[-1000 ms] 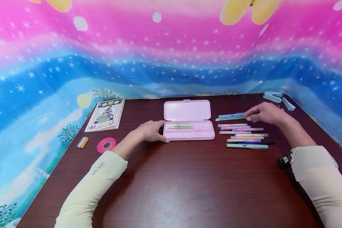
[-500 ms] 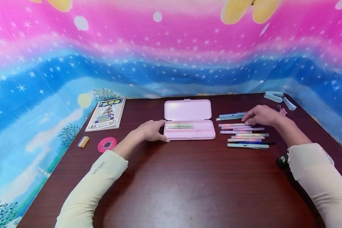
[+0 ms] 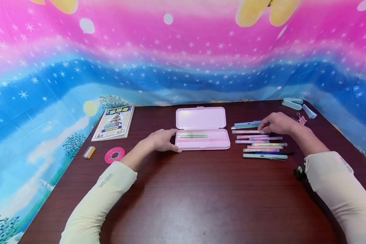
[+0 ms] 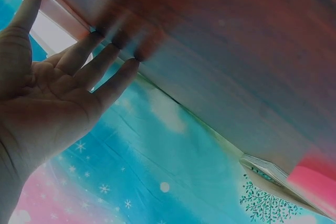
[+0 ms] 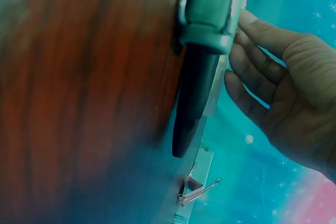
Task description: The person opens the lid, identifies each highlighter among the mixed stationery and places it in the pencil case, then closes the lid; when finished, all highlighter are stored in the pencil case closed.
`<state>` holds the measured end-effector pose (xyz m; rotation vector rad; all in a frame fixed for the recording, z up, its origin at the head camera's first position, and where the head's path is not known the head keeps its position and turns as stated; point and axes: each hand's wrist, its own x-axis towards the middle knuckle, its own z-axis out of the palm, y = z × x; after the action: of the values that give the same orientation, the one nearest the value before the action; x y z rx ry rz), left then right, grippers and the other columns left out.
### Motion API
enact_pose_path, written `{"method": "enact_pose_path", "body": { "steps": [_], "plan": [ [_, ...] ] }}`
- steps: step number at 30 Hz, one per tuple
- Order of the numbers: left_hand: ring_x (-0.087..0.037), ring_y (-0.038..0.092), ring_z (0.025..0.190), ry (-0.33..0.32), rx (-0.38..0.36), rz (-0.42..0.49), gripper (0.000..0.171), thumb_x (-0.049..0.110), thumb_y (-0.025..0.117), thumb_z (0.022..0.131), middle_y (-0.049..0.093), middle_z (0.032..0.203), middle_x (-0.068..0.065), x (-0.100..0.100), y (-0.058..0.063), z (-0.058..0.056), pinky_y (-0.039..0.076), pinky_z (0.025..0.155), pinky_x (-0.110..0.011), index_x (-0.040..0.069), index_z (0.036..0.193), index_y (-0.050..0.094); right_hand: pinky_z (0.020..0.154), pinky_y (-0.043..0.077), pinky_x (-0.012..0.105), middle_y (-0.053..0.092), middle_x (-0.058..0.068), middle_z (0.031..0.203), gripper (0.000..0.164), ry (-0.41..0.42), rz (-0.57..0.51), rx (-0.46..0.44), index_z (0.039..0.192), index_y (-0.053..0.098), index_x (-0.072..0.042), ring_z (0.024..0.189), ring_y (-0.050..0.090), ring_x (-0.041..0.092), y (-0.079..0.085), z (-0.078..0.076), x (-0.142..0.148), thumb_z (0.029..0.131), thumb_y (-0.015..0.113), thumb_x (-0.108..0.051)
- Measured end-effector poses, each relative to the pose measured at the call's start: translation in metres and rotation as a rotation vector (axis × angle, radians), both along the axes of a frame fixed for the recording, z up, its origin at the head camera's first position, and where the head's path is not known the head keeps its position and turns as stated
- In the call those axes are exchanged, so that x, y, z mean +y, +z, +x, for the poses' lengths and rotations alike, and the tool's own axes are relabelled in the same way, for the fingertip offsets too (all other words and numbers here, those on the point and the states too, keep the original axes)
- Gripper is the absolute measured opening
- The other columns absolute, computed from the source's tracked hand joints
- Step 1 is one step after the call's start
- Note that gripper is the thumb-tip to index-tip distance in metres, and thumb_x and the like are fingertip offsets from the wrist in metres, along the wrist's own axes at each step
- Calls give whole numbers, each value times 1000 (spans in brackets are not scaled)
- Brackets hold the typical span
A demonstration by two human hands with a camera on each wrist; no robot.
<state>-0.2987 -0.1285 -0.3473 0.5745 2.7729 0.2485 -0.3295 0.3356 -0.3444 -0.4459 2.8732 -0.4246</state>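
Observation:
A pink pencil case (image 3: 221, 143) lies with its lid raised, and slim light-green sticks (image 3: 192, 135) are in its long compartment. At the case's left end is my left hand (image 3: 162, 140), thumb at the front corner and fingers toward the back. The left wrist view shows those fingers nearly straight. To the right of the case, my right hand (image 3: 277, 123) pinches the right end of a pale pink pen (image 3: 245, 131). Below it lie several pastel pens (image 3: 259, 142) and a light-green clip pen (image 3: 263, 156); blue pens (image 3: 245, 124) lie just behind.
A book (image 3: 114, 122), an eraser-like block (image 3: 89, 152) and a pink tape roll (image 3: 114, 155) lie on the left. At the back right are a pale-green stapler (image 3: 292, 103) and a pink binder clip (image 3: 301, 118). A patterned cloth (image 3: 183, 74) hangs behind the table.
My right hand has come from the blue pens down to the pale pink pen and taken its end. That pen has shifted slightly left and away from the row. My left hand stays put.

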Motion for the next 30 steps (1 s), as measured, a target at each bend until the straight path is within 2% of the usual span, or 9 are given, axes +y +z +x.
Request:
{"method": "enact_pose_path", "body": {
  "steps": [8,14,21,26,30],
  "plan": [
    [-32,49,139,3,2,-7,94,54,77,84,52,153,-12,0,-1,0,40,115,-50,13,158,35,83,50,44,75,9,111,12,31,-77,63,104,79,-19,96,63,23,7,4,-15,96,70,-21],
    [-32,49,139,5,-1,-10,94,54,77,85,51,153,-12,1,-1,-1,39,115,-51,13,158,35,75,45,34,77,2,100,10,79,-112,109,100,80,-21,82,59,16,12,5,-48,94,73,-21],
    [-32,49,139,9,-3,-10,94,54,76,85,51,153,-12,0,-2,-2,39,116,-51,14,158,34,75,49,33,78,-3,94,11,199,-138,66,101,81,-22,78,60,14,13,6,-100,93,73,-21],
    [-32,50,138,3,6,-10,94,55,76,85,52,152,-12,0,-3,-2,40,115,-50,14,158,35,72,51,31,78,-1,101,13,231,-146,32,103,82,-20,79,61,13,8,3,-128,93,73,-18],
    [-32,50,137,9,-3,-8,95,55,77,84,52,153,-12,1,-2,-2,40,115,-51,14,158,35,74,50,31,79,-2,99,13,273,-140,29,101,82,-20,80,60,13,7,2,-146,92,73,-17]
  ]
}}
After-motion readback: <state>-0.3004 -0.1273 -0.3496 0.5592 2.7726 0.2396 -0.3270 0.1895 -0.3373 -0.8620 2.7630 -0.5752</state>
